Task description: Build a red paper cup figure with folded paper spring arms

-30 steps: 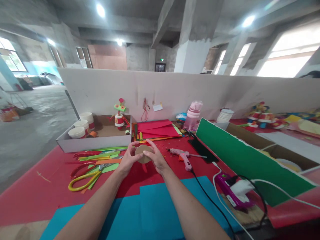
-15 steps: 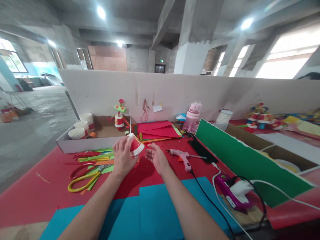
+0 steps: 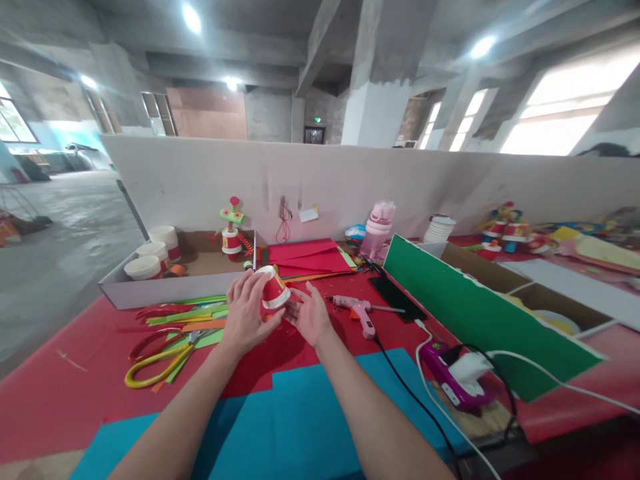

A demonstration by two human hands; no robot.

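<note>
A small red-and-white paper cup is tilted in the air above the red table covering, held by my left hand, whose fingers wrap its left side. My right hand is just to the right of the cup, thumb raised and fingers stretched toward its lower rim; whether the fingertips touch it I cannot tell. A pink glue gun lies to the right of my right hand. Scissors with yellow and red handles rest left of my left hand, on strips of coloured paper.
A shallow box at back left holds paper cups and a cup figure. Red sheets, a pink bottle, a phone, a green-sided box and a purple power strip with cables stand around. Blue sheets lie in front.
My right hand has come closer to the cup, its fingers now at the rim. The cup has turned slightly in my left hand. The whole view has shifted a little.
</note>
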